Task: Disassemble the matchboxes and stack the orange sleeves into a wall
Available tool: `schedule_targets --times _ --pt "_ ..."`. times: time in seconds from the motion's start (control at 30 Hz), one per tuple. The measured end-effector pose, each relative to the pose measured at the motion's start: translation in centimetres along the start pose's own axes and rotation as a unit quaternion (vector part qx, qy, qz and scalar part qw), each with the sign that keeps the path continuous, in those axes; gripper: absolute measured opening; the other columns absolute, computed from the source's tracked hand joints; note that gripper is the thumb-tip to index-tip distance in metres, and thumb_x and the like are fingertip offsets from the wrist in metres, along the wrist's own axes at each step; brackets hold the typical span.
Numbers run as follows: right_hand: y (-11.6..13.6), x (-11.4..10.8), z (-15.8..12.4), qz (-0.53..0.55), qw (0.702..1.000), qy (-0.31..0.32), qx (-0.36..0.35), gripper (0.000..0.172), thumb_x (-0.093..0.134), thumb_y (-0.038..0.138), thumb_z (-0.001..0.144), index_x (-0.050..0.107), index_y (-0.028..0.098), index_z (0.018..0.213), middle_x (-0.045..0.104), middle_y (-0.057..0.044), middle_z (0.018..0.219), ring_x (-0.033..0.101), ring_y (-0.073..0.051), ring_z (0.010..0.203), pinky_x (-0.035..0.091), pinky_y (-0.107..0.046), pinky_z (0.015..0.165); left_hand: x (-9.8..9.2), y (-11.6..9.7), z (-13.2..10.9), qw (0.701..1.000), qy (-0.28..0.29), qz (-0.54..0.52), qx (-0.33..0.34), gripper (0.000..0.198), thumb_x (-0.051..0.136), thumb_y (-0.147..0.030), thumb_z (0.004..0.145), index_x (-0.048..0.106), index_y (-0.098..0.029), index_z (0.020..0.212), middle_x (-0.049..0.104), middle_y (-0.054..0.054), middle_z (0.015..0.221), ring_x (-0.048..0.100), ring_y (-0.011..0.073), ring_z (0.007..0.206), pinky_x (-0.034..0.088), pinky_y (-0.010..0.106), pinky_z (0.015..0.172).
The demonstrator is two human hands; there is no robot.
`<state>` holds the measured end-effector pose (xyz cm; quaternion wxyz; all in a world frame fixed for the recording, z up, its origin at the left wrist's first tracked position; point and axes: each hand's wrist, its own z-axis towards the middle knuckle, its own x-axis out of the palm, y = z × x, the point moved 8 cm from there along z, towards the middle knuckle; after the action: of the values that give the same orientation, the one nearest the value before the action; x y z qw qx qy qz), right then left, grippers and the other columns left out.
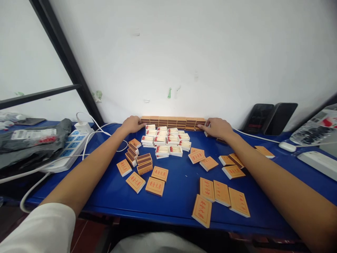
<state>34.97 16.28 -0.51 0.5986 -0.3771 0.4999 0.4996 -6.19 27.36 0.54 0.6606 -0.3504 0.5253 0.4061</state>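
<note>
A long low row of stacked matchboxes point(171, 122) runs along the wall, brown striking sides facing me. At its left end my left hand point(132, 124) is closed against the boxes, thumb in front. My right hand point(218, 127) grips the right end, its thumb on the front of a matchbox point(199, 125); its other fingers are partly hidden. A loose box point(207, 134) lies just under that hand. In front of the row sit several open white trays of red-tipped matches point(162, 140), some stacked.
Orange matchboxes lie scattered at left point(155, 186) and right point(221, 192). Two dark phones point(280, 118) lean on the wall at right. A power strip point(71, 149), white cables and a grey plastic bag point(39, 137) occupy the left. A white adapter point(318, 164) lies at right.
</note>
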Motion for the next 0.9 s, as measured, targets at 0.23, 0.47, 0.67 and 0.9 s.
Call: schedule_targets --times 0.23,0.47,0.67,0.9 --pt "0.3 1.0 -0.2 -0.004 0.997 0.079 -0.022 0.053 0.062 0.076 0.087 0.071 0.024 0.089 0.079 -0.011 0.098 0.072 -0.031 0.093 0.05 -0.037 0.074 0.0 0.2 0.1 1.0 0.008 0.003 0.003 0.046 0.059 -0.06 0.092 0.078 -0.019 0.085 0.077 0.01 0.087 0.071 0.0248 0.085 0.048 0.031 0.072" --pt "0.8 0.9 -0.2 0.028 0.995 0.085 -0.037 0.044 0.066 0.067 0.087 0.068 0.024 0.083 0.079 -0.008 0.087 0.071 -0.028 0.087 0.047 -0.035 0.069 0.1 0.3 0.2 1.0 0.011 0.002 0.004 0.043 0.062 -0.058 0.09 0.078 -0.018 0.088 0.079 0.01 0.091 0.071 0.0255 0.086 0.049 0.031 0.072" --pt "1.1 0.6 -0.6 0.03 0.996 0.077 -0.02 0.059 0.059 0.081 0.085 0.068 0.023 0.081 0.078 -0.012 0.084 0.072 -0.031 0.084 0.049 -0.037 0.068 0.2 0.3 0.2 1.0 0.01 -0.004 0.005 0.04 0.064 -0.057 0.089 0.079 -0.019 0.089 0.079 0.01 0.092 0.072 0.0251 0.087 0.05 0.03 0.073" --pt "1.7 0.5 -1.0 0.002 0.999 0.041 0.003 0.079 0.053 0.092 0.08 0.073 0.019 0.1 0.077 -0.021 0.093 0.073 -0.039 0.091 0.052 -0.042 0.072 0.2 0.3 0.2 1.0 0.012 -0.007 0.008 0.039 0.065 -0.055 0.088 0.079 -0.019 0.089 0.079 0.01 0.09 0.072 0.0256 0.086 0.05 0.031 0.074"
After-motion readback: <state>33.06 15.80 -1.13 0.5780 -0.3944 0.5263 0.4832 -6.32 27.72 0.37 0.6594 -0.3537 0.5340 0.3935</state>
